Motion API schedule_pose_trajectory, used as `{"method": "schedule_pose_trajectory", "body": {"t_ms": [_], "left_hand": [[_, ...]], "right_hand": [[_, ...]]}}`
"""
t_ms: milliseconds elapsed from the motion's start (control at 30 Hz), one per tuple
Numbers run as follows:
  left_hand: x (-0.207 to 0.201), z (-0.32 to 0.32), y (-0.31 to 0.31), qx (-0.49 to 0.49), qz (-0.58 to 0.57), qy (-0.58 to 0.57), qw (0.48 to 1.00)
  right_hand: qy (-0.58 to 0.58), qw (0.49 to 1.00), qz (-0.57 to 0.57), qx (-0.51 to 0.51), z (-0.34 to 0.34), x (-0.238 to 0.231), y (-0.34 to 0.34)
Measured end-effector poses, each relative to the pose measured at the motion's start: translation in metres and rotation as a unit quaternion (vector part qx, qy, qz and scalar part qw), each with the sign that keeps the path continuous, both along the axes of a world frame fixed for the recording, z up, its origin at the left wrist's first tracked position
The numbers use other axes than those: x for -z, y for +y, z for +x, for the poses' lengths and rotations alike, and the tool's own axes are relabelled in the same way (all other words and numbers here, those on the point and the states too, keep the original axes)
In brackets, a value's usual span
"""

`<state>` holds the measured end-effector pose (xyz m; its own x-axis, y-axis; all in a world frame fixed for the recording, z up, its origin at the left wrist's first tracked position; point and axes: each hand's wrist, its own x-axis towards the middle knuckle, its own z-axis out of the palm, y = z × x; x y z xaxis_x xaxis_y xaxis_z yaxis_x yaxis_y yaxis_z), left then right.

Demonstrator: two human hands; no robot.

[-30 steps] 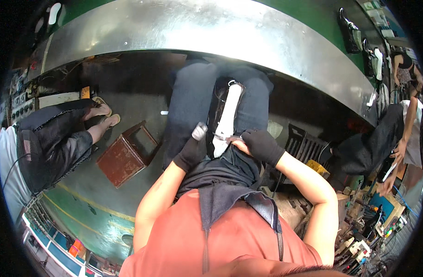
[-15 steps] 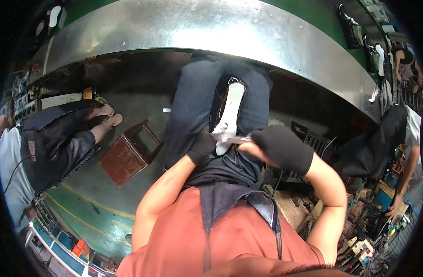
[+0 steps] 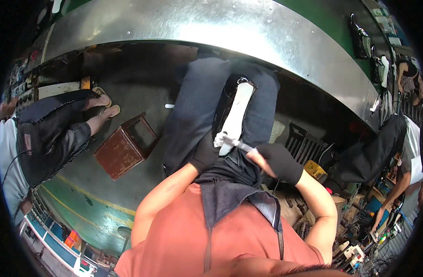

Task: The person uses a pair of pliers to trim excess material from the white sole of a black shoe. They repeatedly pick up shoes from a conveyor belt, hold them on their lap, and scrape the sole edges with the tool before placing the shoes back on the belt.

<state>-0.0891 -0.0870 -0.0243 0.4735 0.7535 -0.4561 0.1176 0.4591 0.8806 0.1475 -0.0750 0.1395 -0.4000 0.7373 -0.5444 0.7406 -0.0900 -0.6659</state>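
A black shoe lies bottom up in my lap between my thighs, its long white sole (image 3: 239,108) facing me and its far end toward the workbench. My left hand (image 3: 205,151), in a black fingerless glove, is closed around the shoe's side at the near end. My right hand (image 3: 278,161), gloved alike, is closed on a metal hand tool (image 3: 243,146). The tool's blurred tip meets the near part of the sole, where the white surface looks uneven; its exact kind cannot be made out.
A metal-edged workbench (image 3: 193,25) curves ahead of my knees. Black shoes (image 3: 359,39) stand on its green surface at right. A brown wooden stool (image 3: 121,154) is on the floor at left. One person (image 3: 50,134) sits at left, another (image 3: 405,171) at right.
My right hand and the tool have dropped slightly, with the tool now slanting down toward my hand. The shoe and knees appear a little further right.
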Motion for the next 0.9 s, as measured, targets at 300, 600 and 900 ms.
{"method": "schedule_pose_trajectory", "body": {"t_ms": [300, 600, 900], "left_hand": [[-0.061, 0.002, 0.028, 0.091, -0.046, -0.087, 0.991], [-0.006, -0.012, 0.0, 0.173, 0.314, 0.088, 0.929], [-0.072, -0.014, 0.017, 0.043, 0.079, -0.028, 0.996]], "right_hand": [[-0.075, 0.968, 0.195, -0.141, -0.023, 0.034, 0.005], [-0.045, 0.964, 0.218, -0.142, -0.033, 0.024, -0.014], [-0.065, 0.977, 0.195, -0.05, 0.023, 0.038, -0.043]]}}
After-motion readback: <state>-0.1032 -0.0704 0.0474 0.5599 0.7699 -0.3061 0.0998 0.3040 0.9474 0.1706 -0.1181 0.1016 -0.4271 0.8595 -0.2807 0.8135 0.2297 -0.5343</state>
